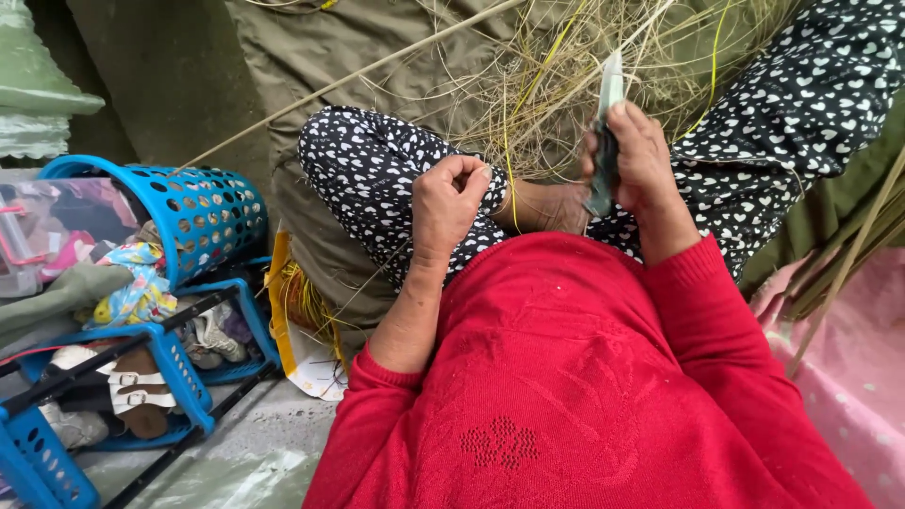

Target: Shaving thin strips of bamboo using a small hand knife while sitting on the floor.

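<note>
Head view: our right hand (641, 160) fingers grip a knife (606, 123), left hand (451, 203) fingers pinch a thin straw strand (509, 141); splitting underway, next stroke needs steady tension.

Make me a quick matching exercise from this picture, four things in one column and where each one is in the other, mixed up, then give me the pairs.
Things:
1. knife
2. blue basket
3. dry straw
4. pink cloth

Places:
A. lying on its side at the far left
B. piled ahead of the knees, at the top
C. gripped upright in the right hand
D. at the right edge

The left hand is closed on thin strands.

Pairs: 1-C, 2-A, 3-B, 4-D
</note>
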